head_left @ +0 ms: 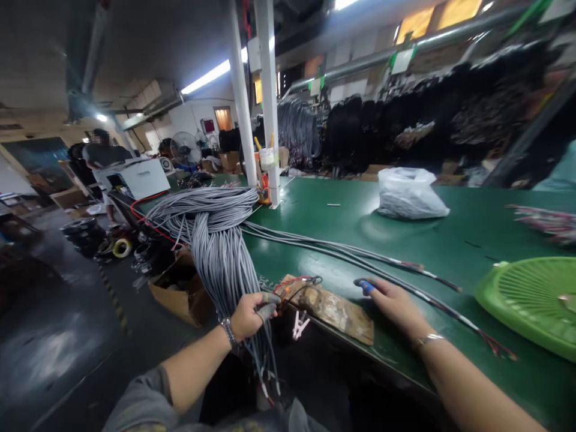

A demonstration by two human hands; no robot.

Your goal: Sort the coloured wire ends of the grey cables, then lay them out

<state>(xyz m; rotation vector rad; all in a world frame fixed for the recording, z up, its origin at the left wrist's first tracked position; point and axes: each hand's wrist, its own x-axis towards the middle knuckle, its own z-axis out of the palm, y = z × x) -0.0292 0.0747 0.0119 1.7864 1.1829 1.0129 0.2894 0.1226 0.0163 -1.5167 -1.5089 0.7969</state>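
A thick bundle of grey cables (216,240) hangs over the near edge of a green table (342,222). My left hand (252,313), with grey finger cots, is closed around the lower part of that bundle. My right hand (396,303), a blue cot on one fingertip, lies flat on the table with fingers stretched over a few long grey cables (360,255) that run rightward to stripped coloured ends. Between the hands sits a taped brown cardboard fixture (330,309) with red and black wires (299,282) and a white clip (299,327).
A green plastic basket (531,300) lies at the right, a filled clear plastic bag (409,195) farther back. White posts (270,102) rise from the table. An open cardboard box (180,288) stands on the floor at left. A person (101,156) stands by a white machine (137,177).
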